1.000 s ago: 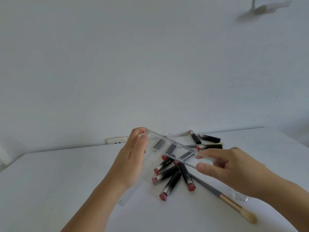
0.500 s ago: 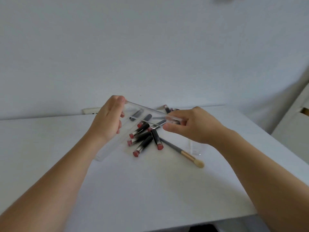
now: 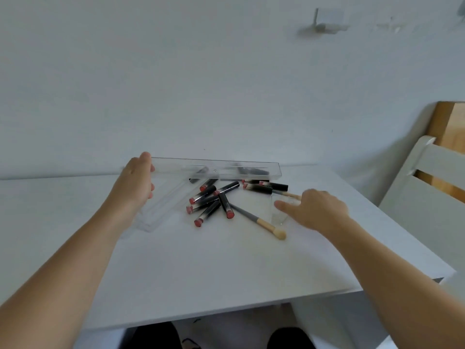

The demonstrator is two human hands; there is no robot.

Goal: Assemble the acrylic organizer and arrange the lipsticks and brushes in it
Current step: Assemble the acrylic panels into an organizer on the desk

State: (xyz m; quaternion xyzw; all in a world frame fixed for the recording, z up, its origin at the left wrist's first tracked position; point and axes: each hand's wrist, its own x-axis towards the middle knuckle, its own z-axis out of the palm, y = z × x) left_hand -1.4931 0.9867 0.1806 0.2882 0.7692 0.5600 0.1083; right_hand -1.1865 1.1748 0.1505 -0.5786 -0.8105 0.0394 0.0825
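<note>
Now, big white table [image 3: 226, 268], with everything on it. Long clear acrylic strip [image 3: 216, 168] up in the air over the pile, gripped at its left end by the left hand [image 3: 137, 183]. More clear flat pieces [image 3: 161, 210] lying below that hand. Right hand [image 3: 314, 210] reaching down to a small clear piece [image 3: 279, 215], fingers nearly straight, touching it but not holding yet. Lipsticks [image 3: 214, 200] scattered loose in the middle. One brush [image 3: 259, 222] lying beside them. Organizer not built yet, nothing put away, almost all still to do.
</note>
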